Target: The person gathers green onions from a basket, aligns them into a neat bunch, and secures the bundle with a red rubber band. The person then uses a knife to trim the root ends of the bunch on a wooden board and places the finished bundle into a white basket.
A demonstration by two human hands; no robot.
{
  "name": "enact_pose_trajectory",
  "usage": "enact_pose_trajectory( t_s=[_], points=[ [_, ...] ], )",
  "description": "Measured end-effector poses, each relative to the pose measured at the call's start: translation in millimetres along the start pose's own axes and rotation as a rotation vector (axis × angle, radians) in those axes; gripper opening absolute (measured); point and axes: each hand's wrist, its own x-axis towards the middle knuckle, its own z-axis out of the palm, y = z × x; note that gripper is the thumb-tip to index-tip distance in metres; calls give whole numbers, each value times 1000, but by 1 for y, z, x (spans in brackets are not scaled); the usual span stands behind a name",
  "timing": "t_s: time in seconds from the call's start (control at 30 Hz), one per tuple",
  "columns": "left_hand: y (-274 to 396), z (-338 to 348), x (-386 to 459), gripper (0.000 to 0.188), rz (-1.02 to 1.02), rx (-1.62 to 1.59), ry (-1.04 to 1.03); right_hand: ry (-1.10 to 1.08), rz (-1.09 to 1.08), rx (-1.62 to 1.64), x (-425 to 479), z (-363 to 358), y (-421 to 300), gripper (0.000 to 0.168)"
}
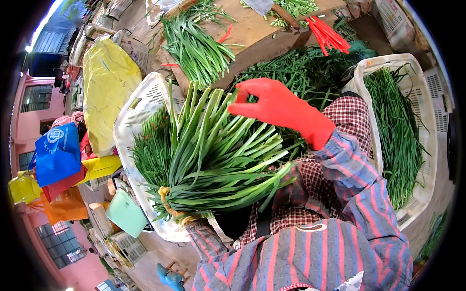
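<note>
A large fanned bundle of long green leafy stalks, which look like garlic chives point(218, 152), lies across the lap and the left basket. My left hand point(178, 207), in a tan glove, grips the bundle low down at its leafy side; the leaves hide part of the fingers. My right hand point(280, 105), in a red rubber glove, is at the pale cut ends, thumb and forefinger curved near one stalk; whether they pinch it is unclear. A second bunch of stalks point(200, 51) lies on the wooden board point(251, 36), beside red strips point(326, 34).
White plastic baskets of greens stand at left point(122, 123) and right point(429, 152). Loose leaves point(291, 69) lie below the board's edge. A cleaver point(260, 5) with a wooden handle rests on the board by cut stem pieces point(298, 7). A yellow sack point(109, 91) is at left.
</note>
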Motion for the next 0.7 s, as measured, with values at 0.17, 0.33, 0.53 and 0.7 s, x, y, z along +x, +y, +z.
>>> enact_pose_trajectory(
  t_s=[0.17,0.33,0.53,0.7],
  points=[
    [1,-12,4,26,97,192,-19,31,27,-157,2,1,0,46],
    [5,-16,3,27,125,259,-32,178,-80,-291,12,9,-2,44],
    [-15,7,-4,26,166,159,85,100,-51,-446,14,12,-6,39],
    [-6,4,4,25,-139,-257,-13,421,-425,-598,13,-2,21,29]
  ],
)
